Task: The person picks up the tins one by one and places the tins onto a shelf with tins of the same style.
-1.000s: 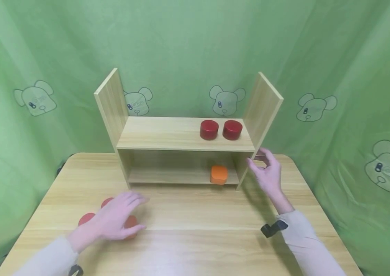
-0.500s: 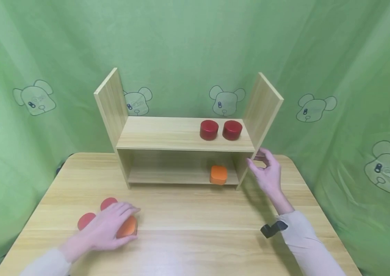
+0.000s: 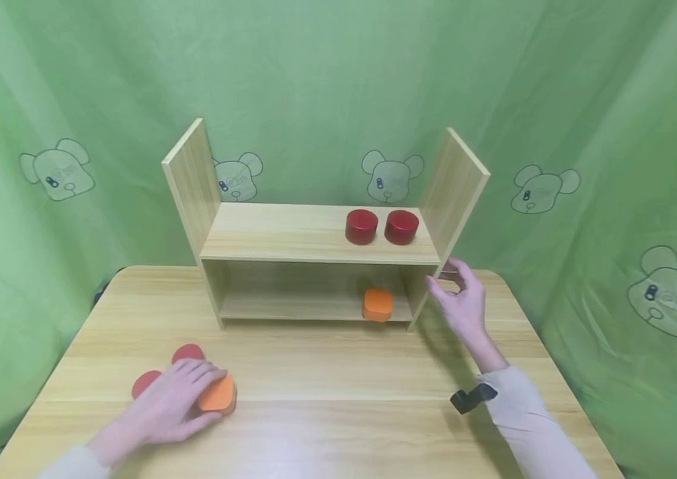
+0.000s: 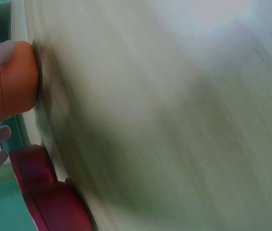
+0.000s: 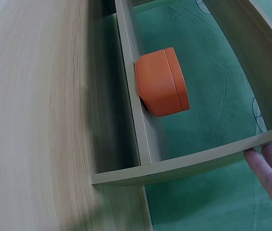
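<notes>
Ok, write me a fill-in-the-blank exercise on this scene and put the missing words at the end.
1. The left hand has its fingers at a rounded-square tin coloured ____.
2. The right hand holds the ____ side panel of the wooden shelf.
3. The upper board bears ____ round red tins.
4. Another rounded-square tin sits on the shelf's ____ board.

Missing words: orange; right; two; lower.
</notes>
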`<move>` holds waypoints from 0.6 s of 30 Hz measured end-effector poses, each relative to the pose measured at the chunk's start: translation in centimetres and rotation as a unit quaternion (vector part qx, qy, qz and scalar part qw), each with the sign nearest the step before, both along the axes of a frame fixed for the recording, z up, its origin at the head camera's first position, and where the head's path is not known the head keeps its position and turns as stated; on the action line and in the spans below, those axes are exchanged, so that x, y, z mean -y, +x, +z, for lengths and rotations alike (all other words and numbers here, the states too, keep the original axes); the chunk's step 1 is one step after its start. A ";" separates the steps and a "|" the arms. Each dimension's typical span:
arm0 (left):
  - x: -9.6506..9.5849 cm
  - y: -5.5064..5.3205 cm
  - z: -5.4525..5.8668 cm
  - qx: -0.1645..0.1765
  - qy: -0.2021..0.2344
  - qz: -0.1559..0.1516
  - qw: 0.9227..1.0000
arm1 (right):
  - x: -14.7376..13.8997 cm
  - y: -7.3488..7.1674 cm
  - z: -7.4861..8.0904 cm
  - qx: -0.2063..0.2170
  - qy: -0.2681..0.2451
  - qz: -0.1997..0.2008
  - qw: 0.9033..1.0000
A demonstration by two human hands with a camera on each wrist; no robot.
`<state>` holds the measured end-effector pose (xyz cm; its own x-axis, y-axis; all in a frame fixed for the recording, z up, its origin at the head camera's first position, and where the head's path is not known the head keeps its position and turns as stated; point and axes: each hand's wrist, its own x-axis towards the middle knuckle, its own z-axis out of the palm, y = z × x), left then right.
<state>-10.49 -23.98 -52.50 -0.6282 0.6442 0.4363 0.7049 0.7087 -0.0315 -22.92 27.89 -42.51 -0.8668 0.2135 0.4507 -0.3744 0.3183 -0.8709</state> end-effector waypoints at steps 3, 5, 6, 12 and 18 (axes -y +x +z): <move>0.0 0.0 0.1 -0.002 0.001 0.000 1.000 | 0.3 0.2 0.3 0.000 -0.004 0.002 1.000; 0.1 0.0 0.0 -0.001 0.000 0.001 1.000 | 0.2 0.1 0.1 -0.002 0.000 0.002 1.000; 0.1 0.0 0.0 -0.002 0.001 0.000 1.000 | 0.1 -0.1 0.0 -0.004 0.001 0.003 1.000; -0.1 -0.1 -0.1 -0.014 0.013 -0.012 1.000 | -0.4 -0.6 -0.6 -0.013 0.011 0.009 1.000; -0.7 -0.5 -0.1 -0.024 0.029 -0.036 0.999 | -0.5 -0.6 -0.7 -0.011 0.010 0.006 1.000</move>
